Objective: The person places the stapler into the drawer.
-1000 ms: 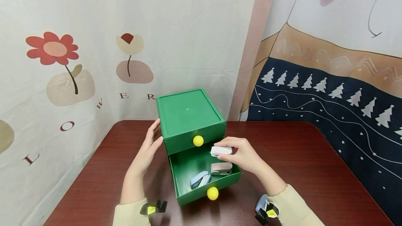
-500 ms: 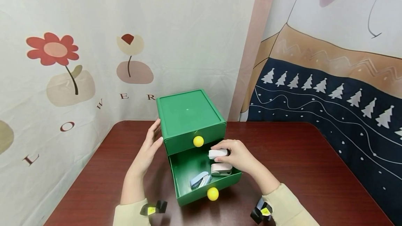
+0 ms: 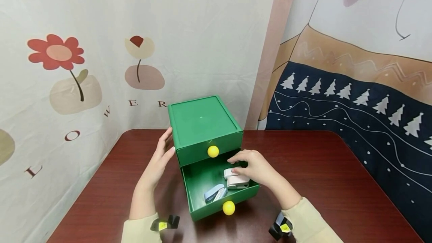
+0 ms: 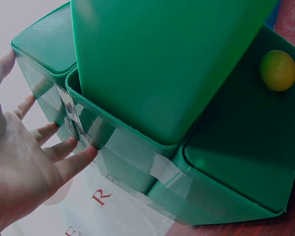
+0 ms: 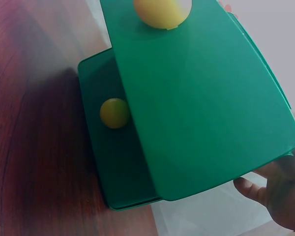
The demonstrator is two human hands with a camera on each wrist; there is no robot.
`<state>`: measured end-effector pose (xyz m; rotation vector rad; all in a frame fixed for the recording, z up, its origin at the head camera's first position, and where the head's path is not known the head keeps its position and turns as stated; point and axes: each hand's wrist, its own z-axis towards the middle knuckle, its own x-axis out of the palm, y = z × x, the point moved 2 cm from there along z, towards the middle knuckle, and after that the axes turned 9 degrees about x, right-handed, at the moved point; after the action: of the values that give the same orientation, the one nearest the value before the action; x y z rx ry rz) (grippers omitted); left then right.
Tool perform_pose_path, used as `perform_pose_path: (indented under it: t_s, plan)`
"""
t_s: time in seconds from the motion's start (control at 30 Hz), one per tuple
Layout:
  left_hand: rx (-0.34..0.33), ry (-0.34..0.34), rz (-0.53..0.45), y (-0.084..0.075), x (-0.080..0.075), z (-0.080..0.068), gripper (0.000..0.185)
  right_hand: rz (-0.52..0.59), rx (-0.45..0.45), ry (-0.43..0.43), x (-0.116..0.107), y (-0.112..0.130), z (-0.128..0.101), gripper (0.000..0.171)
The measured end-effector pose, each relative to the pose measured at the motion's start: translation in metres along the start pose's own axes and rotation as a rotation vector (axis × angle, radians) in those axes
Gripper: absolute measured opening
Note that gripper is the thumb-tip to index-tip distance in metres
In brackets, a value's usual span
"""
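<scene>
My left hand (image 3: pixel 156 162) rests with straight fingers against the left side of a green drawer cabinet (image 3: pixel 204 123); the left wrist view shows its fingertips (image 4: pixel 86 156) on the side wall. The middle drawer (image 3: pixel 199 213) is pulled out. Inside lie a blue stapler (image 3: pixel 214 192), a pale pinkish stapler (image 3: pixel 238 182) and a white stapler (image 3: pixel 228 173) just behind it. Over the drawer's right side my right hand (image 3: pixel 256 166) has its thumb and fingers spread apart, the thumb over the white stapler; whether it touches cannot be told. In the right wrist view the drawer front hides its fingertips.
Yellow round knobs sit on the top drawer (image 3: pixel 189 155) and the lower drawer (image 5: pixel 123 162). Another blue object (image 3: pixel 279 218) lies on the brown table (image 3: pixel 324 175) by the right wrist, partly hidden by the wrist camera. A printed curtain (image 3: pixel 209 40) hangs behind.
My right hand first moved the white stapler slightly left over the drawer, then lowered it behind the pinkish one, and its fingers opened. The left hand has stayed in place.
</scene>
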<state>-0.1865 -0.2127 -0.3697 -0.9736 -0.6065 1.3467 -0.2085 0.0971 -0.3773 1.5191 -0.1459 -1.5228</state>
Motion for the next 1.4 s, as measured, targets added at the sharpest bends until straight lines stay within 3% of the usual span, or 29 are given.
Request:
perform_pose_path:
  t_s: [0.13,0.3,0.47,0.6,0.77,1.0,1.13,1.27,1.4]
  plan:
    - [-0.004,0.0,0.0,0.0,0.0,0.0,0.057,0.05,-0.035,-0.036,-0.002,0.003,-0.006,0.026]
    - [-0.011,-0.003,0.0,0.0,0.0,0.0,0.057,0.118,-0.102,-0.171,-0.006,0.009,-0.019,0.025]
    - [-0.011,0.0,-0.005,0.0,0.0,0.0,0.057,0.18,-0.215,-0.296,-0.009,0.017,-0.033,0.029]
    - [-0.009,0.003,-0.007,0.0,0.0,0.0,0.057,0.201,-0.293,-0.341,-0.008,0.025,-0.045,0.034]
    - [-0.012,0.001,-0.004,0.0,0.0,0.0,0.057,0.234,-0.378,-0.35,-0.002,0.03,-0.058,0.036]
    - [-0.009,0.002,-0.003,0.0,0.0,0.0,0.057,0.264,-0.467,-0.342,0.012,0.025,-0.073,0.023]
    - [-0.007,-0.001,-0.001,0.0,0.001,0.0,0.057,0.224,-0.524,-0.333,0.021,0.022,-0.078,0.023]
    - [-0.012,-0.002,-0.002,-0.001,0.001,0.0,0.057,0.222,-0.513,-0.288,0.027,0.021,-0.083,0.023]
    - [-0.02,-0.004,0.001,-0.001,0.001,0.0,0.057,0.288,-0.408,-0.177,0.034,0.019,-0.087,0.028]
